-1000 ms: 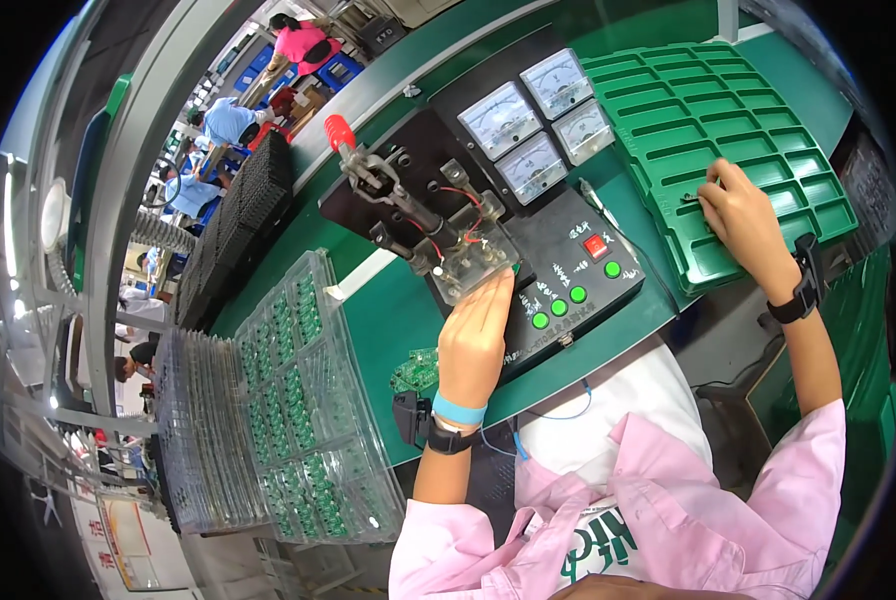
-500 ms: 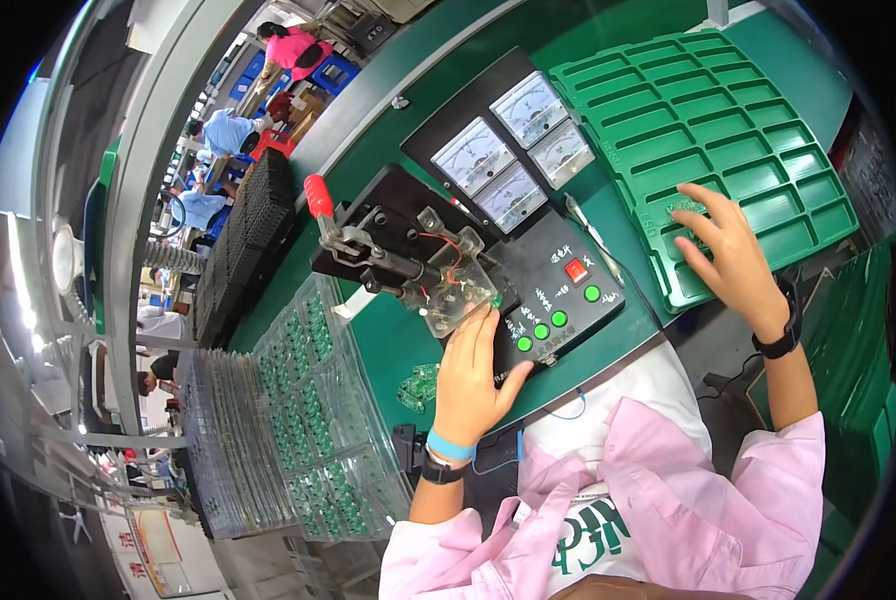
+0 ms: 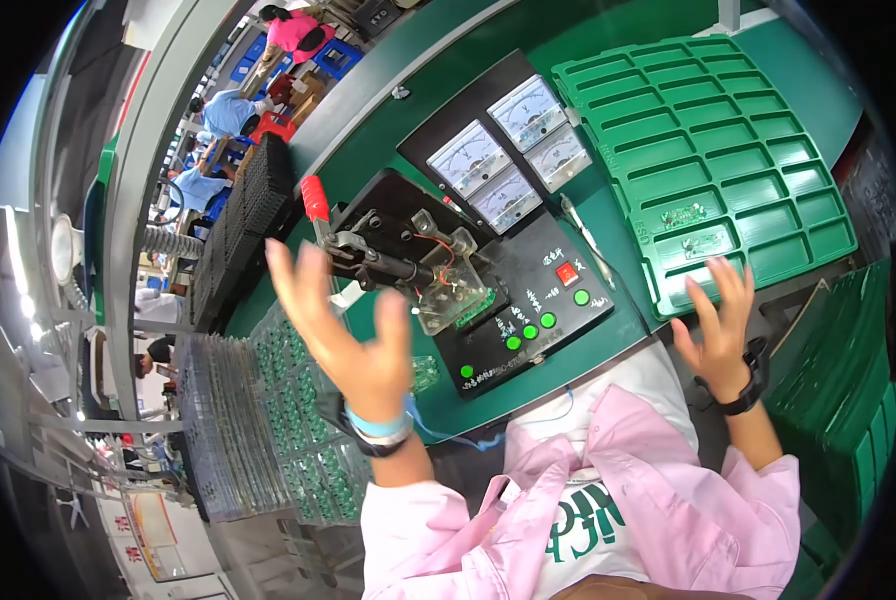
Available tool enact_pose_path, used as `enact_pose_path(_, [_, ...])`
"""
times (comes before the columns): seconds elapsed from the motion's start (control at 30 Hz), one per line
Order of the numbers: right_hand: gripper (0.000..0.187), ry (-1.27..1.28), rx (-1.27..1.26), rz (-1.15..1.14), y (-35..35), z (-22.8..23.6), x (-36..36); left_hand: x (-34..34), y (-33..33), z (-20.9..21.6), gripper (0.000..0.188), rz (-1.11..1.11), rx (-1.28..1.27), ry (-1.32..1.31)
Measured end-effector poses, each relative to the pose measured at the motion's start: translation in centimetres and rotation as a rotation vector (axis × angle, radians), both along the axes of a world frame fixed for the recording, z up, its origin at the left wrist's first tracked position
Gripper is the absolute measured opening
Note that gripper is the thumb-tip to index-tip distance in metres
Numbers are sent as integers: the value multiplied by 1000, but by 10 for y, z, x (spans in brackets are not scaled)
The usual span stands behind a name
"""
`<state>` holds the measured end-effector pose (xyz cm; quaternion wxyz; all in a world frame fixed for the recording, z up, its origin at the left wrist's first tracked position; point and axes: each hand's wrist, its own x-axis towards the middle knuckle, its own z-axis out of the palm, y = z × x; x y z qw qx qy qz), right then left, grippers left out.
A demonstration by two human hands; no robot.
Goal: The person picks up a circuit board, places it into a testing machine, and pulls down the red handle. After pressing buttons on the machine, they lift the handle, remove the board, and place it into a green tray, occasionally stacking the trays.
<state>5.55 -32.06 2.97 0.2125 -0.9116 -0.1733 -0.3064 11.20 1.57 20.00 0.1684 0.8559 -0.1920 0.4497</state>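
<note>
My left hand (image 3: 353, 345), smeared by motion, is raised with its fingers apart and nothing in it. Its fingertips are nearest the red handle (image 3: 315, 198) of a toggle clamp on a black test fixture (image 3: 400, 215). Below the clamp's clear plate (image 3: 448, 303) sits a green circuit board (image 3: 475, 309). My right hand (image 3: 716, 335) is empty, fingers spread, by the near edge of a green compartment tray (image 3: 668, 180). Two small circuit boards lie in that tray, one board (image 3: 684, 214) in one compartment and another board (image 3: 704, 244) in the compartment nearer me.
The fixture's black control box (image 3: 508, 345) has green buttons and a red switch (image 3: 567, 274). Behind it stands a panel of dial meters (image 3: 470, 158). A pen-like tool (image 3: 583, 225) lies beside the box. Clear trays of circuit boards (image 3: 313, 430) stand left; a loose board (image 3: 425, 373) lies near the box.
My left hand has left the fixture's board and risen up and left toward the red handle. My right hand has drawn back toward me from the tray's compartments, uncovering the boards there.
</note>
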Motion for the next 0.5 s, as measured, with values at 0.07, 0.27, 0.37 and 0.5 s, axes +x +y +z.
enact_pose_path(0.07, [65, -217, 123, -243, 2, -31, -9, 23, 11, 18, 55, 102, -113, -51])
enact_pose_path(0.27, [77, -45, 297, -335, 13, -47, 4, 44, 23, 22, 41, -91, -463, 378])
enact_pose_path(0.37, [81, -17, 245, -340, 4, -51, 18, 46, 20, 22, 42, -109, -484, 372])
enact_pose_path(0.5, [74, -45, 219, -335, 2, -51, 31, 48, 19, 17, 44, -107, -496, 376])
